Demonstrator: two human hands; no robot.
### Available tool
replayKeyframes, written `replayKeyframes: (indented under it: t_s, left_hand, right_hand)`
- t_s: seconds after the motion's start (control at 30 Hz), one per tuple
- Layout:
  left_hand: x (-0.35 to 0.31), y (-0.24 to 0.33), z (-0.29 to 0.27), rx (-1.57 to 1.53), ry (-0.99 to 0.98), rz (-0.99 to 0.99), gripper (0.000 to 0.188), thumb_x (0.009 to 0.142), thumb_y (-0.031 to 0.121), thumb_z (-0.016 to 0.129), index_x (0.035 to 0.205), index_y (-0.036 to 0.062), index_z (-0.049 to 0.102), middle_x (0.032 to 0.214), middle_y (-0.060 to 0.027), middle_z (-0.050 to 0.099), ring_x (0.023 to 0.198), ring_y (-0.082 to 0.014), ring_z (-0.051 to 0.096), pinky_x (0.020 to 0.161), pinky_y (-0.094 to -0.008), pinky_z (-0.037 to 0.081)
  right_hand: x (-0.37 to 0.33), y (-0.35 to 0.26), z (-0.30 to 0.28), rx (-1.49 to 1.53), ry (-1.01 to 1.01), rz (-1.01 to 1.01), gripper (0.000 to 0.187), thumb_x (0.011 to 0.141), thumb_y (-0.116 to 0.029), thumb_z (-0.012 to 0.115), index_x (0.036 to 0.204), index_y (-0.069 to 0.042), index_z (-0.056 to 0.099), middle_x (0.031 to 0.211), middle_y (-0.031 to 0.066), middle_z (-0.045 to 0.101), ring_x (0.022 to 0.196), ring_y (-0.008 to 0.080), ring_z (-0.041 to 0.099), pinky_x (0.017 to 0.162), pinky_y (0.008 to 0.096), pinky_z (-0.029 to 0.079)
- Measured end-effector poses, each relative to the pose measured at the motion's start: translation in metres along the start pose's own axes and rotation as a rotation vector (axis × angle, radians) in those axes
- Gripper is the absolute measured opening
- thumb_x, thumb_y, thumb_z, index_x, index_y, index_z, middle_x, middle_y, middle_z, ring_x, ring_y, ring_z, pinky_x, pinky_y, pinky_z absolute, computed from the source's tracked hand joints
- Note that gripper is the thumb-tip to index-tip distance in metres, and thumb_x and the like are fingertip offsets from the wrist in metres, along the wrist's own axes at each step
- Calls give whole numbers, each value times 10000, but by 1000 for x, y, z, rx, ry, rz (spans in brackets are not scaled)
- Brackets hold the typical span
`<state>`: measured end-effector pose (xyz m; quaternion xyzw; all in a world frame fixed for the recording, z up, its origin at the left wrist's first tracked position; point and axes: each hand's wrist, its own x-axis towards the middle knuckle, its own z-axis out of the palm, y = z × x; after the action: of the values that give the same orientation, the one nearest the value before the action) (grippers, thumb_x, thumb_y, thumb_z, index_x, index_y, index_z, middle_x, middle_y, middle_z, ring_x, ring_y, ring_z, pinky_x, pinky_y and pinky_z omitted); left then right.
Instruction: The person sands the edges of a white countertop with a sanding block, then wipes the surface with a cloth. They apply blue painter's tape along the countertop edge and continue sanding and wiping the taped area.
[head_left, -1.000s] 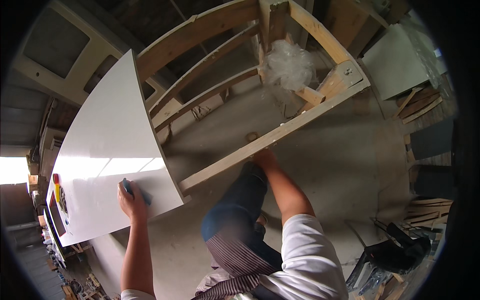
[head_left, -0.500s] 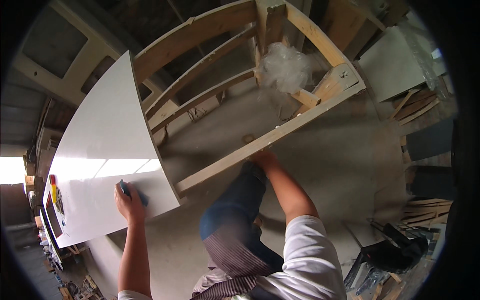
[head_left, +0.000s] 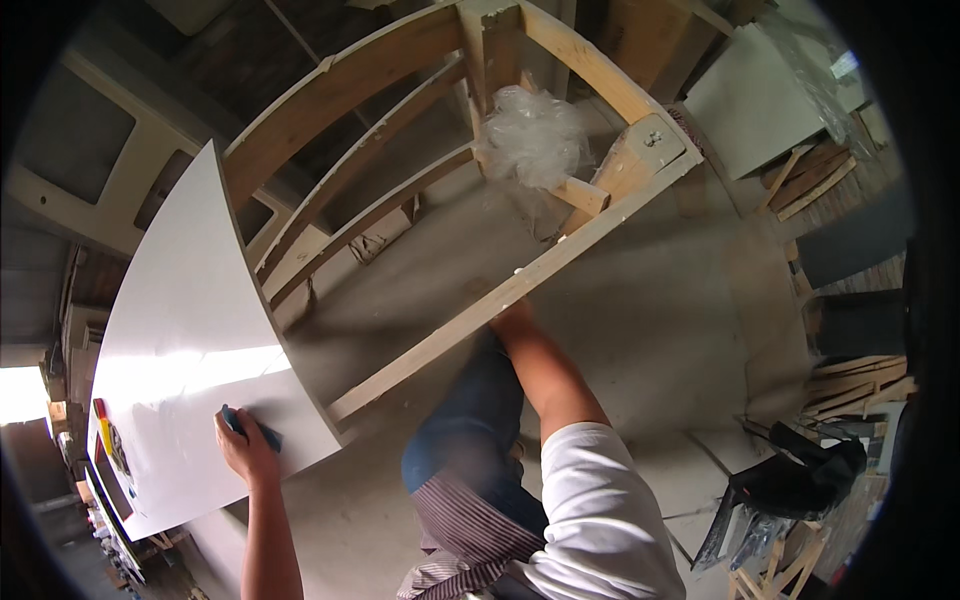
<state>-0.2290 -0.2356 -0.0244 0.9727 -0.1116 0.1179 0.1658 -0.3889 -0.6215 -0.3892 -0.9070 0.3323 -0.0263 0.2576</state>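
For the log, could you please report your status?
Left grip around blue object on white panel. Right grip at wooden rail, partly hidden. Yellow tool near panel's left edge.

The white, curved-edged panel (head_left: 190, 295) looks smooth and glossy; the long, pale wooden beam (head_left: 450, 330) is matt, the crumpled clear plastic film (head_left: 532, 138) shiny, the grey floor (head_left: 650, 345) dull.

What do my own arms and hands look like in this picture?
Your left hand is ungloved, and the left forearm is bare down to the picture's edge, with no watch or band showing. Your right arm wears a loose, creased white sleeve ending near the elbow. The right hand is partly hidden.
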Motion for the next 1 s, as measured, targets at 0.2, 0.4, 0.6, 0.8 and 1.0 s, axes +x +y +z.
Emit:
replayKeyframes:
  t_s: [0.2,0.4,0.6,0.8,1.0]
  left_hand:
    - [1,1,-1,-7,7,13,229,957,220,525,1039,6,526,900,-187,592,858,-386,561,755,-452,433]
    - [0,1,0,-24,13,-18,232,965,222,521,1045,4,531,907,-184,591,849,-373,561,756,-443,435]
    - [0,3,-2,-57,18,4,239,968,223,521,1048,-1,539,895,-188,591,835,-365,561,748,-433,439]
    - [0,12,-2,-84,1,-11,243,971,224,522,1049,-5,543,901,-183,602,840,-353,570,749,-432,441]
    - [0,-13,1,-55,57,11,274,971,250,525,1078,-1,544,938,-186,608,878,-352,577,780,-434,442]
  right_hand:
    - [4,1,4,9,72,50,593,912,-461,494,1411,-142,458,1419,134,467,1298,301,450,1109,419,322]
    - [1,2,5,15,99,93,592,903,-468,507,1400,-149,474,1396,130,493,1272,299,480,1090,418,348]
    - [0,10,5,22,112,115,591,893,-475,520,1389,-155,491,1374,127,520,1246,297,511,1072,418,375]
    - [-6,17,2,26,120,125,590,884,-483,533,1378,-161,507,1351,123,546,1220,296,542,1053,418,402]
    - [-14,-6,11,38,176,88,590,875,-490,546,1368,-168,523,1328,119,573,1194,294,572,1034,418,429]
